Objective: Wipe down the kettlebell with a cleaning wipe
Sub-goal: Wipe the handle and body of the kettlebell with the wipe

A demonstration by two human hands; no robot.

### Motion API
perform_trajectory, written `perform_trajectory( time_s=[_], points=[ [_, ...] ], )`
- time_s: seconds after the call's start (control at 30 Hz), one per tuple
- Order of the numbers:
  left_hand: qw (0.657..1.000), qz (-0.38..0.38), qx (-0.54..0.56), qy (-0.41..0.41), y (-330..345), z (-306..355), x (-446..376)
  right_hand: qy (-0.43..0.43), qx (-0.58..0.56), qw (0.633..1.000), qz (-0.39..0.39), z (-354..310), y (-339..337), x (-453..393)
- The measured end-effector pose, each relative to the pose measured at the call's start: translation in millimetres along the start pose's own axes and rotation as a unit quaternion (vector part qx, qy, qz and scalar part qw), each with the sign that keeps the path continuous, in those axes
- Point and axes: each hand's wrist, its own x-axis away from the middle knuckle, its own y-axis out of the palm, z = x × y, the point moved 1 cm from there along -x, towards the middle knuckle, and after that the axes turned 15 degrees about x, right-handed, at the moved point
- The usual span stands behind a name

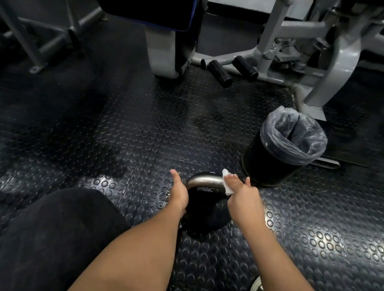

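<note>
On the studded floor (pixel 118 132), a black kettlebell (pixel 204 214) is standing between two hands.
Right hand (pixel 242 197) is pinching a white wipe (pixel 227 186) against its steel handle (pixel 203 180); left hand (pixel 179 194) is resting flat, fingers straight, along its left side.

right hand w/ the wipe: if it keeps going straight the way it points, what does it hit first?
The right hand holds the white cleaning wipe on the black kettlebell's steel handle, so that handle is already in its line. Past it, only black studded rubber floor, probably; depth is unclear.
</note>
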Motion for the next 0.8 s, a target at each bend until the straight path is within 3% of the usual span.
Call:
perform_trajectory(
  time_s=[0.07, 0.23, 0.4, 0.6, 0.8],
  points=[
    [1.0, 0.002, -0.008, 0.002, 1.6, 3.5, 8.8, -0.018, 0.011, 1.0, 0.016, 3.3, 2.7, 7.1],
    [1.0, 0.004, -0.01, 0.013, 3.1, 9.9, 22.1, 0.041, -0.016, 0.998, 0.05, 12.7, 13.7, 13.8],
    [1.0, 0.019, 0.005, 0.01, 3.8, 13.2, 28.9, -0.011, 0.037, 0.999, 0.021, -0.7, 17.7, 12.8],
    [1.0, 0.007, -0.002, 0.013, 4.0, 11.7, 24.5, 0.071, 0.029, 0.997, 0.024, 11.2, 22.3, 23.5],
    [1.0, 0.008, 0.013, 0.009, 4.1, 10.4, 19.8, 0.023, 0.033, 0.999, 0.02, -3.3, 20.9, 17.0]
  ],
)
